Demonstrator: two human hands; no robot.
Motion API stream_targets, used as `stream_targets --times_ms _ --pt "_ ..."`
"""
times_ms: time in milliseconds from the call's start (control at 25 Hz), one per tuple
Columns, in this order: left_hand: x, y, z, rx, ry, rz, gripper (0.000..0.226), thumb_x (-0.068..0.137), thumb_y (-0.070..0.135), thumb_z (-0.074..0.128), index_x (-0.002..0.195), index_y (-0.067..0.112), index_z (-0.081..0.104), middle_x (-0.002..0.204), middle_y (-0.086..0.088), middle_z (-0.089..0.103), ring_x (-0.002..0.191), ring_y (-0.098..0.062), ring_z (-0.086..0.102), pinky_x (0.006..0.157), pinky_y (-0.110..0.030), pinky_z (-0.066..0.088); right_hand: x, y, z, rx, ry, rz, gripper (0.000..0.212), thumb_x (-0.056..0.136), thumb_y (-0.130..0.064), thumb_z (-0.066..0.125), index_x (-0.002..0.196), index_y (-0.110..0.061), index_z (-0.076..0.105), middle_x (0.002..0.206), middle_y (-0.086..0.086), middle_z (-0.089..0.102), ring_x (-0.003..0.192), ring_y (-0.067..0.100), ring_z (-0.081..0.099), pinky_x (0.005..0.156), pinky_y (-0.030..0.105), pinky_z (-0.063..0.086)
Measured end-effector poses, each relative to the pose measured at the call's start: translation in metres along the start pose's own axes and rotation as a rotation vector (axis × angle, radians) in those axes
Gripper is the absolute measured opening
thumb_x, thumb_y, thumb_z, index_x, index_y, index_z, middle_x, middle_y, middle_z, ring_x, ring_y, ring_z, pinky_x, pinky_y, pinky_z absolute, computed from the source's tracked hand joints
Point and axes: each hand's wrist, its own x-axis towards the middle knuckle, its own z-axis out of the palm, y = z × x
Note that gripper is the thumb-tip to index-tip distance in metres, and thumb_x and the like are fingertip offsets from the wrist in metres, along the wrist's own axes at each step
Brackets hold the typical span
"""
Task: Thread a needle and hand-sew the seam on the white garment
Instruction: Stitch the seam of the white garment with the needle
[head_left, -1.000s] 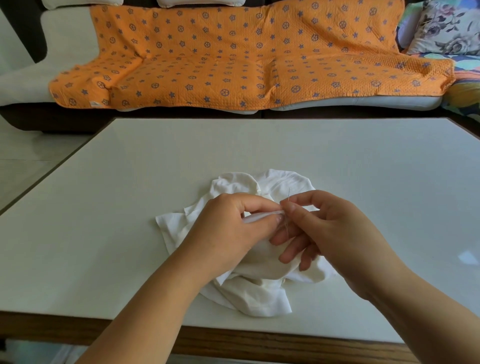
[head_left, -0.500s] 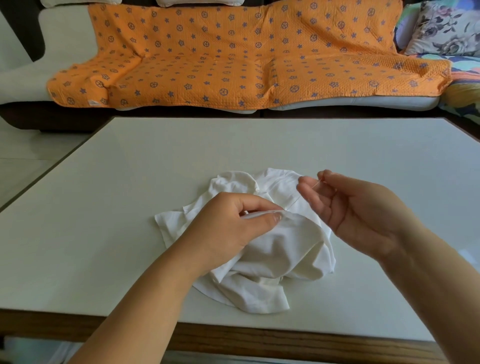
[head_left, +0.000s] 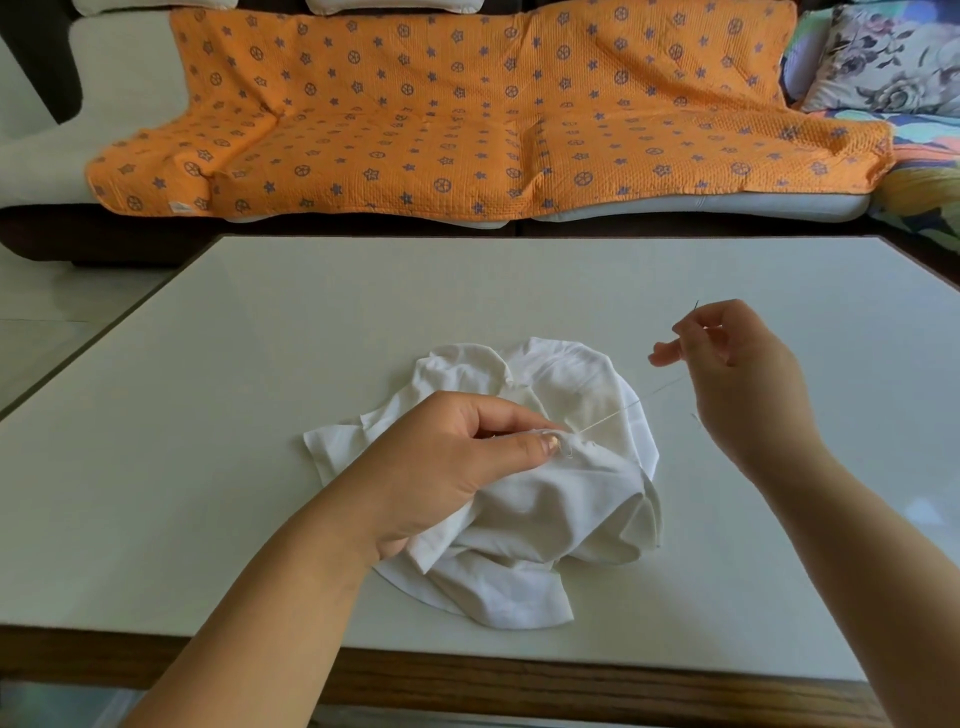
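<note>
A crumpled white garment (head_left: 550, 519) lies on the white table (head_left: 260, 415), near its front edge. My left hand (head_left: 447, 462) pinches a fold of the garment between thumb and forefinger at the seam. My right hand (head_left: 727, 374) is raised to the right of the garment and pinches a thin needle (head_left: 695, 307), whose tip sticks up above the fingers. A pale thread (head_left: 618, 413) runs taut from the seam at my left thumb up toward my right hand.
The table has a dark wooden front edge (head_left: 519, 680). Behind the table stands a sofa covered with an orange patterned blanket (head_left: 467, 114). A floral cushion (head_left: 893, 57) lies at the back right. Tiled floor shows at the left.
My right hand has moved up and to the right, away from the garment, drawing the needle and thread out of the seam. My left hand keeps its pinch on the fold.
</note>
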Motion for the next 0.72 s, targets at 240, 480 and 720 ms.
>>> stream_targets --times_ms 240,480,720 --pt "-0.001 -0.001 -0.007 -0.043 0.035 -0.018 0.013 0.087 0.020 0.068 0.095 0.018 0.078 0.096 0.003 0.077 0.102 -0.012 0.069 0.104 -0.034 0.046 0.011 0.015 -0.001 -0.125 0.044 -0.025 0.014 0.101 -0.021 0.041 0.100 -0.016 0.054 0.076 -0.010 0.067 0.084 0.017 0.060 0.063 0.022 0.038" --pt "-0.004 0.000 -0.009 -0.043 0.025 -0.032 0.011 0.087 0.019 0.068 0.090 0.019 0.079 0.092 0.002 0.077 0.096 -0.011 0.070 0.098 -0.032 0.048 0.001 0.003 0.003 -0.129 -0.084 0.020 0.013 0.099 -0.021 0.045 0.094 -0.018 0.056 0.074 -0.006 0.070 0.080 0.016 0.065 0.059 0.026 0.043" --pt "-0.004 0.003 -0.010 0.006 0.058 0.029 0.013 0.089 0.018 0.066 0.092 0.021 0.079 0.095 0.007 0.077 0.101 -0.005 0.068 0.101 -0.030 0.046 -0.056 -0.054 0.002 0.333 -0.459 -0.011 0.016 0.094 -0.018 0.058 0.086 -0.025 0.070 0.066 -0.003 0.069 0.066 0.013 0.065 0.068 0.025 0.052"
